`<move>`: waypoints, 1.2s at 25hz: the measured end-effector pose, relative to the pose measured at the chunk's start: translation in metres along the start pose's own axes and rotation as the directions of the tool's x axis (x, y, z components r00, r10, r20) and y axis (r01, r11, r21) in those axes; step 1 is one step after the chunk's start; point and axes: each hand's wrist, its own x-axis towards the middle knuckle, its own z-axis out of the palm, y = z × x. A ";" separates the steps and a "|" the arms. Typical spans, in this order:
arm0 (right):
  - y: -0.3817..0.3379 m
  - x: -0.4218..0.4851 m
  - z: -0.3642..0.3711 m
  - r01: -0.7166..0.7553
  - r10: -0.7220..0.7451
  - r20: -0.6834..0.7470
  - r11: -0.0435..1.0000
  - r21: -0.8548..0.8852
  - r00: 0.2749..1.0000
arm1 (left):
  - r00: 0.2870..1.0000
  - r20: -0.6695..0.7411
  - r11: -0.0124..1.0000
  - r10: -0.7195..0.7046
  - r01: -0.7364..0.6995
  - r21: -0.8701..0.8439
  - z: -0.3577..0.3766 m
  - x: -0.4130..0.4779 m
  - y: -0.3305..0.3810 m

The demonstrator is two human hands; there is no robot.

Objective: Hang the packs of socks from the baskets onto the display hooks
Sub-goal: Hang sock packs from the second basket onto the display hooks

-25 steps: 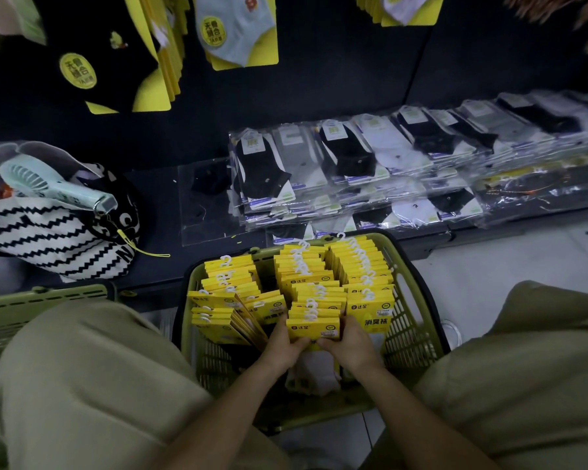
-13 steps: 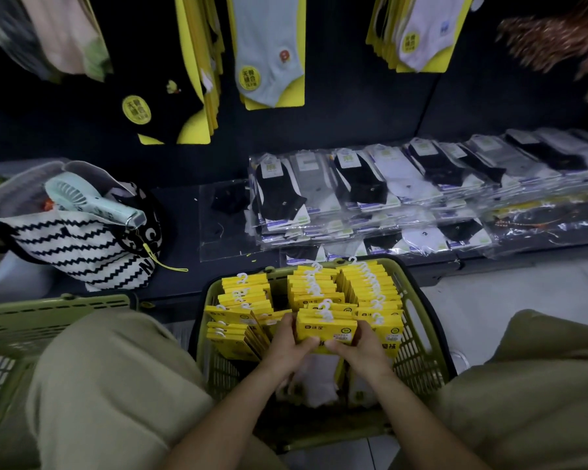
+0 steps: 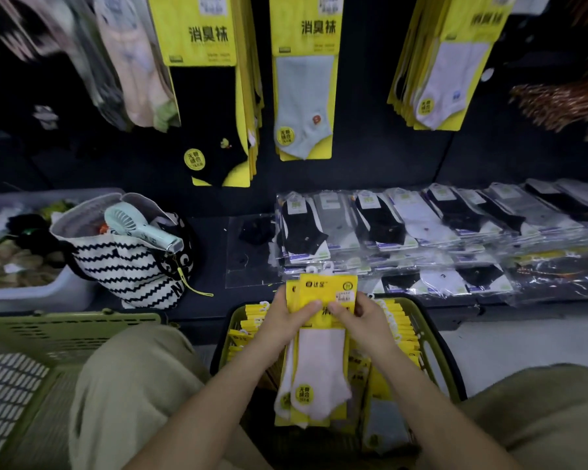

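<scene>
Head view | change: sock packs were low in basket, now raised above it | left hand, right hand both grasping their yellow card | judged: pick done, hanging next.

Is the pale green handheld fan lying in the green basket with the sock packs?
No, the pale green handheld fan rests on top of the black-and-white zigzag tote bag.

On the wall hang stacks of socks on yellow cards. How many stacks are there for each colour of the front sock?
Black sock stack: 1
Pale blue sock stack: 1
White sock stack: 1
Total: 3
</scene>
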 end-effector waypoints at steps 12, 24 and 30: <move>-0.146 0.057 -0.046 0.205 -0.198 -0.100 0.976 0.069 0.975 | 0.958 0.127 0.951 0.256 -0.227 -0.210 -0.018 0.035 0.153; -0.257 0.103 -0.063 0.369 -0.360 -0.138 0.928 0.047 0.923 | 0.865 -0.231 0.853 0.444 -0.488 -0.186 -0.037 0.059 0.272; -0.308 0.134 -0.067 0.421 -0.397 -0.231 0.904 0.067 0.888 | 0.731 -0.390 0.771 0.560 -0.632 -0.078 -0.068 0.054 0.314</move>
